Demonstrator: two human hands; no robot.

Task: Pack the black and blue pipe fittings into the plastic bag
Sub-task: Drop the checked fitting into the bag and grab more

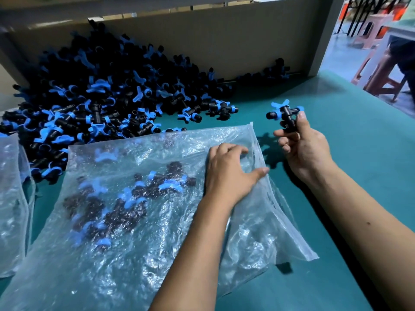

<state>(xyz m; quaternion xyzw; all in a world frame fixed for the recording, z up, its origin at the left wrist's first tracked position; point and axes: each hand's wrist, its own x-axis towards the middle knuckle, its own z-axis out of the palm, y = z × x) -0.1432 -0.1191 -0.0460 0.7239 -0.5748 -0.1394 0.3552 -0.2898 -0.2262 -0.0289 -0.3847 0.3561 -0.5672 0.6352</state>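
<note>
A: Clear plastic, thin and wrinkled: this is the plastic bag (139, 221) that we see lying flat on the green tabletop (336, 176), near its front edge. Through the film we see several black and blue fittings already inside, gathered in the left half of the bag.

B: And our hands, how are they?

A: Our left hand (229, 173) rests on the right part of the bag, close to its open side. The fingers are curled into the film and the thumb is stretched out to the right. We think it pinches the plastic, but the film is too clear to be sure of this.

B: The right one?

A: Our right hand (303, 147) is raised just to the right of the bag. It grips one pipe fitting (286, 114), black with blue rings and a blue handle, between the thumb and the fingertips. The other fingers are bent loosely below it.

B: Where are the rest of the fittings?

A: We see a big pile of fittings (101, 90) at the far left of the tabletop, against a brown cardboard wall (224, 41) along the far edge. A second plastic bag (11, 198) lies at the left edge, only partly in view.
</note>
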